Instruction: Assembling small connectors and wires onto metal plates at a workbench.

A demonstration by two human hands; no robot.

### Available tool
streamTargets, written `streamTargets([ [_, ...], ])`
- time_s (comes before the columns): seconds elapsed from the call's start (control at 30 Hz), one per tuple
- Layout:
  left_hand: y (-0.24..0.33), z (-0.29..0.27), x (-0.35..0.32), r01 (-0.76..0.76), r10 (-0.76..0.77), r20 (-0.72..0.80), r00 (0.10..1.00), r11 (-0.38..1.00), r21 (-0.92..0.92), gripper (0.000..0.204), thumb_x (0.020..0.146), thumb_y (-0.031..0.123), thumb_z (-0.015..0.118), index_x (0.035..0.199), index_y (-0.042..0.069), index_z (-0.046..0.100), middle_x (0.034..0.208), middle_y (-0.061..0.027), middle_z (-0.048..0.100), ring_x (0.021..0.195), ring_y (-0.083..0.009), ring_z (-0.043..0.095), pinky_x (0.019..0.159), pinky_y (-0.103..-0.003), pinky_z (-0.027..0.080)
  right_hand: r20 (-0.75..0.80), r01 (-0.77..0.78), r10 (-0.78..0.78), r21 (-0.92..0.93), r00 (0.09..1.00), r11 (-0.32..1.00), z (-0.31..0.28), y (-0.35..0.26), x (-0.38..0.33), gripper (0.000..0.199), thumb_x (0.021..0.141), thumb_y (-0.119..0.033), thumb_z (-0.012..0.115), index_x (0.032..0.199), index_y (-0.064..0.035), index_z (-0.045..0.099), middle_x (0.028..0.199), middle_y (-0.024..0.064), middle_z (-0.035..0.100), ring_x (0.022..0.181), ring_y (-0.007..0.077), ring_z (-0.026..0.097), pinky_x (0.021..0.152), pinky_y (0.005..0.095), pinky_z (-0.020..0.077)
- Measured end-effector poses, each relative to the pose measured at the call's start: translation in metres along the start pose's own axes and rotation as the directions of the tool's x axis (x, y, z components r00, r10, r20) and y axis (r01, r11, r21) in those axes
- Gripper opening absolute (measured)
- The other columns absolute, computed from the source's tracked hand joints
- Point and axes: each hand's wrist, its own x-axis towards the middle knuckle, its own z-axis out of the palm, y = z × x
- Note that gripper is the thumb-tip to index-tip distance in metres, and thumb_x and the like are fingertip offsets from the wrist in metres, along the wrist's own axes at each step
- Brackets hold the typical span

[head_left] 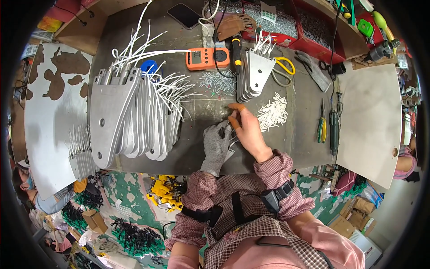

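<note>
My left hand point(216, 145), in a grey glove, is closed near the table's front edge. A grey metal plate point(230, 154) with thin white wires shows in part from under it. My right hand point(249, 131) wears orange finger covers and pinches close to the left fingertips; whatever lies between its fingers is too small to make out. A heap of short white tubes point(273, 112) lies to the right of that hand. Farther off are a pile of small screw-like metal pieces point(217, 83) and a stack of wired metal plates point(257, 71).
A larger row of wired metal plates point(118, 116) stands at left. Beyond the hands are an orange meter point(207, 59), a screwdriver point(236, 49), a phone point(184, 15) and red bins point(293, 38) of small parts. Pliers point(322, 125) and a dark pen-shaped tool point(333, 130) lie at right.
</note>
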Motion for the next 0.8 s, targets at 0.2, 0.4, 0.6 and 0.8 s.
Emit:
streamTargets([
  [0.2,-0.004,-0.002,-0.001,-0.112,0.113,-0.011,0.994,0.993,0.033,0.031,0.090,0.019,0.070,0.117,0.004,0.070,0.096,-0.0147,0.071,0.094,-0.0353,0.063,0.091,-0.045,0.045,0.014,-0.071,0.073,-0.074,0.997,0.995,0.000,0.004,-0.007,0.029,0.091,-0.006,0.067,0.119,-0.0075,0.061,0.089,0.0163,0.065,0.082,0.0374,0.065,0.071,0.0437,0.0511],
  [0.4,-0.006,-0.003,-0.030,-0.038,0.045,-0.124,0.991,0.998,0.056,0.055,0.086,0.021,0.071,0.137,0.004,0.058,0.105,-0.0149,0.067,0.106,-0.0344,0.060,0.100,-0.047,0.040,0.065,0.017,-0.015,-0.016,0.998,1.000,0.006,0.001,-0.020,0.026,0.090,-0.004,0.066,0.115,-0.0077,0.063,0.097,0.0190,0.066,0.088,0.0414,0.064,0.075,0.0465,0.0505],
  [0.6,-0.008,0.000,-0.051,-0.014,0.080,-0.200,0.977,0.951,0.309,0.066,0.089,0.024,0.067,0.148,0.004,0.046,0.116,-0.0173,0.060,0.113,-0.0379,0.054,0.102,-0.050,0.037,0.206,-0.148,0.157,-0.059,0.966,0.987,0.010,0.015,-0.044,0.019,0.090,-0.003,0.065,0.108,-0.0009,0.067,0.102,0.0204,0.070,0.093,0.0392,0.067,0.081,0.0416,0.0521],
  [0.8,-0.010,0.003,-0.046,0.022,0.064,-0.219,0.974,0.929,0.371,0.074,0.082,0.022,0.072,0.147,0.000,0.045,0.118,-0.0176,0.061,0.111,-0.0377,0.056,0.102,-0.048,0.038,0.273,-0.338,0.318,0.025,0.908,0.941,0.013,0.019,-0.045,0.017,0.090,-0.006,0.066,0.105,-0.0006,0.068,0.091,0.0186,0.070,0.083,0.0359,0.068,0.074,0.0412,0.0520],
])
